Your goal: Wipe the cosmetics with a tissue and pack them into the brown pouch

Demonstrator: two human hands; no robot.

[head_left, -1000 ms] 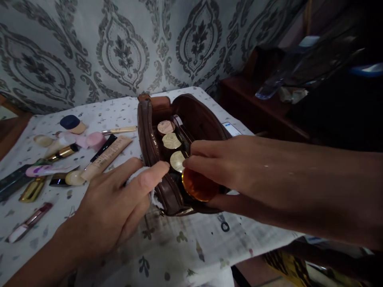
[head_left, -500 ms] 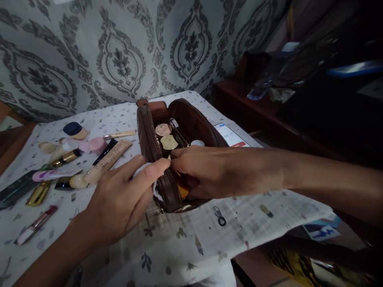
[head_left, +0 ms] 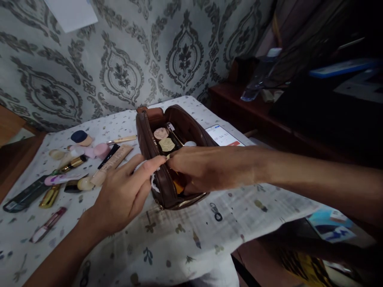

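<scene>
A brown zip pouch (head_left: 146, 139) stands unzipped on the cloth-covered table. My left hand (head_left: 122, 195) is closed at its near left rim, with crumpled white tissue (head_left: 154, 181) under the fingers. My right hand (head_left: 197, 167) reaches into the pouch over its right side. Its fingers are bent together beside my left fingertip, and what they grip is hidden. Inside the pouch lie a pinkish round compact (head_left: 161, 133), a yellowish compact (head_left: 166, 144), a slim brush-like stick (head_left: 176, 134) and a white round cap (head_left: 190, 144). Something orange (head_left: 178, 184) shows below my right hand.
Several cosmetics lie at the left, among them a beige tube (head_left: 115, 161), a navy-capped jar (head_left: 81, 138) and a lip gloss (head_left: 48, 225). Behind the pouch is a lit phone (head_left: 224, 135). A clear bottle (head_left: 260, 75) stands on the dark furniture at right.
The camera view has shifted slightly, showing more wall and a white sheet at the top. Both hands keep nearly the same place at the pouch.
</scene>
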